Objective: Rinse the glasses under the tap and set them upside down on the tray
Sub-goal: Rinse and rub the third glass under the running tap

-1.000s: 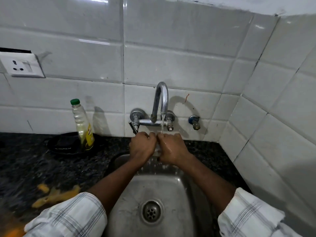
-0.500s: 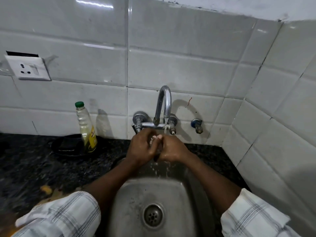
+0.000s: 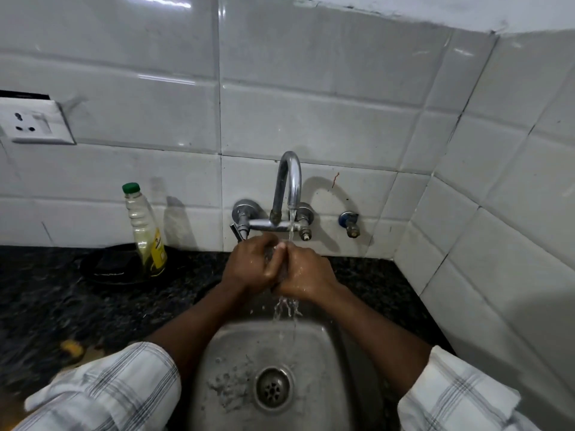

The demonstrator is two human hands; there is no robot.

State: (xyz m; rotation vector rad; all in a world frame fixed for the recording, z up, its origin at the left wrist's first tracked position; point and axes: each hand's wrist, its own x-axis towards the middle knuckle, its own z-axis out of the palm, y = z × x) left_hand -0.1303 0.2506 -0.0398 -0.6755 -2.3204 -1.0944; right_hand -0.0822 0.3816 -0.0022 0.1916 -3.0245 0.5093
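wall socket (image 3: 34,122) at far left, clear of the wet area. green-capped bottle (image 3: 144,231) stands upright at the back of the dark stone surface (image 3: 46,306), in or just beside a dark shallow dish (image 3: 105,269); whether that dish is the tray cannot be told. no other tray is identified in view. a blurred orange item (image 3: 71,346) lies near the front edge, nature unclear.

left grip (image 3: 252,269): fingers curled, knuckles up, pressed against the right grip directly below the spout. the glass (image 3: 272,258), if that is what the greyish translucent patch between the two grips is, sits almost wholly hidden by the fingers. whether either grip is actually clenched round it cannot be told.

tap (image 3: 289,181) is running; the stream (image 3: 291,225) lands where the two grips meet and spills off beneath them into the sink (image 3: 236,353).

right grip (image 3: 306,272): fingers curled likewise, wet, touching the left. a small separate valve (image 3: 350,223) on the wall to the right is untouched.

assessment: the rinsing step is in hand, over the back of the basin. no glass is seen set down anywhere, so the task appears early or mid-way.

next move, as judged: lift the item clear of the stream, let it drain, invert it, and carry it to the tray, mouth down. wet fingers on wet glass make a slip the main hazard; a firm hold is needed before leaving the basin.
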